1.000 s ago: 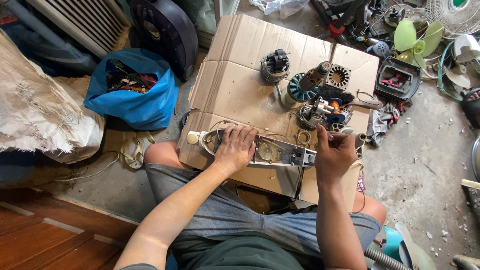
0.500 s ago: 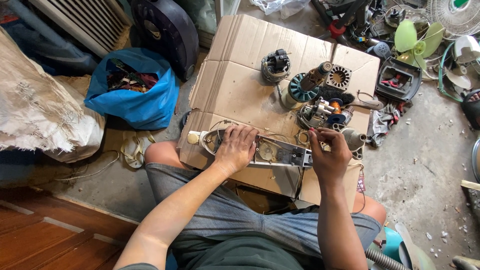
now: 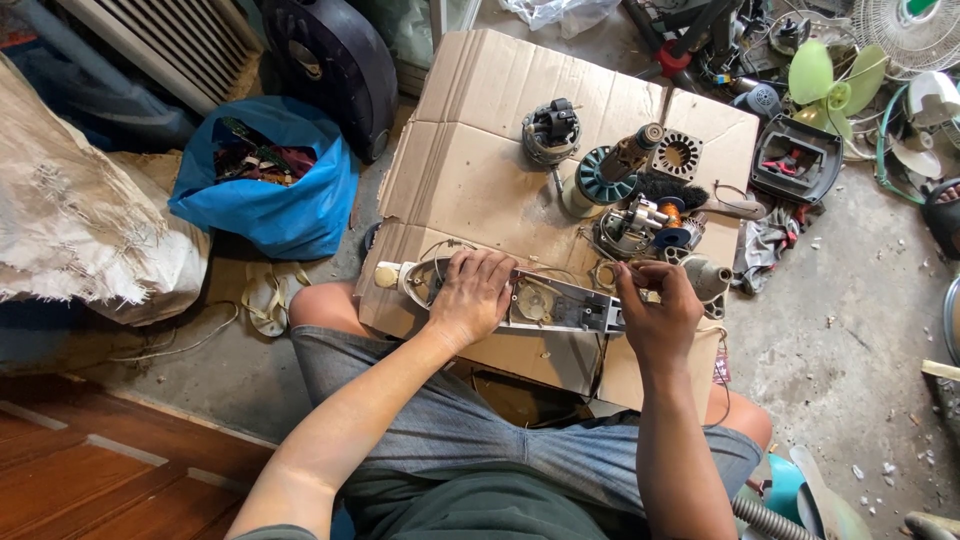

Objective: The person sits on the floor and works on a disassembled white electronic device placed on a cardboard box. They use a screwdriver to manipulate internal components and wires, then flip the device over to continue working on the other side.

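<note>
Pressing flat on an opened grey appliance housing (image 3: 540, 300), left hand (image 3: 472, 295) pins it to cardboard (image 3: 480, 150); right hand (image 3: 655, 315) pinches something tiny at its end. Internals exposed, motor parts (image 3: 640, 220) just beyond, reassembly undone.

— How's the light?
— Soft, even daylight. The cardboard sheet (image 3: 500, 130) is the brightest surface, with no glare on it.
— Shadows?
— Faint and short under the parts lying on the cardboard; darker below it, around the lap.
— Sharpness?
— Crisp on the cardboard. Left of it, the straight wooden boards (image 3: 90, 470) bow slightly, wide-lens distortion. Far right of it, the concrete floor (image 3: 850, 330) looks a little washed out.
</note>
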